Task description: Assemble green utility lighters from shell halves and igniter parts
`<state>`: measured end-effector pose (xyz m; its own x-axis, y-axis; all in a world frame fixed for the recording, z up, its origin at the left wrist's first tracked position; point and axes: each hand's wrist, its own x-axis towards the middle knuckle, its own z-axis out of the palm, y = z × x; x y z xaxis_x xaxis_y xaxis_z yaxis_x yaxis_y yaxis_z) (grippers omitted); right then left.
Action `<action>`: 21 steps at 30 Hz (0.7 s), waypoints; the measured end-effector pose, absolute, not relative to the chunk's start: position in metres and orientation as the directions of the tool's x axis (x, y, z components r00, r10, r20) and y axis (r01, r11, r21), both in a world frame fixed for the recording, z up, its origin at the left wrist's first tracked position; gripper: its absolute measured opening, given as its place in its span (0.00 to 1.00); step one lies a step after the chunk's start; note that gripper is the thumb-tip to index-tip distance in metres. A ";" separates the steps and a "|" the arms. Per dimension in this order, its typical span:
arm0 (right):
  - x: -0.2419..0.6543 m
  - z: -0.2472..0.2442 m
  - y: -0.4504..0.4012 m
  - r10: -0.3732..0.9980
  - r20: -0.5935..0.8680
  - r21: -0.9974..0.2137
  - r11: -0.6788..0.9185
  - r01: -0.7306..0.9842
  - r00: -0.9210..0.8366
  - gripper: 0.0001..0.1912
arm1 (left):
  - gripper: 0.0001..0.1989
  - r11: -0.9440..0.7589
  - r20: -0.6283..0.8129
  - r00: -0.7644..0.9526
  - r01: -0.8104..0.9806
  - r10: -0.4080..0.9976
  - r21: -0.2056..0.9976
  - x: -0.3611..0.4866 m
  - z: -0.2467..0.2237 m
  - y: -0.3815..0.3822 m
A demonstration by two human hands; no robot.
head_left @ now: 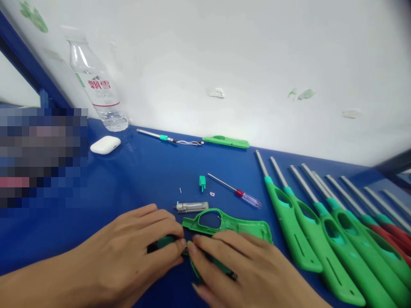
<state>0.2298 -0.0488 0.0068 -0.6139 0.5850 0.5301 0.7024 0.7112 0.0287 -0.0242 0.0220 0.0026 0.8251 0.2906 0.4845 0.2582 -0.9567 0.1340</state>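
My left hand [128, 248] and my right hand [237, 269] meet at the front, fingertips nearly touching. Between them is a green lighter casing [194, 269], mostly hidden by the fingers; both hands are closed on it. A dark part shows under the left fingers, but I cannot tell what it is. Just beyond lies an open green casing half [245, 225], inner side up, close to the right knuckles. Past the left fingertips rests a clear fuel tank [194, 207]. Farther back are a teal trigger [202, 182], a small screw [180, 190] and a tiny pale piece [212, 194].
A screwdriver [247, 197] lies right of centre. Several long-necked lighters [298, 231] fill the right side. Along the wall are a metal lighter tube with wires [163, 137] and a green casing piece [226, 141]. A water bottle [99, 92] and white earbud case [105, 145] stand left.
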 end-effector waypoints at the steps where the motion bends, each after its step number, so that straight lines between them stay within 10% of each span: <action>1: 0.230 0.008 -0.049 0.588 0.527 0.028 0.709 0.705 -0.613 0.18 | 0.14 -0.957 0.494 0.820 0.259 0.290 0.133 -0.024 0.003 0.022; 21: 0.230 0.009 -0.058 0.726 0.512 -0.319 0.657 0.683 -0.459 0.19 | 0.16 -0.965 0.476 0.840 0.200 0.259 0.172 -0.029 -0.002 0.017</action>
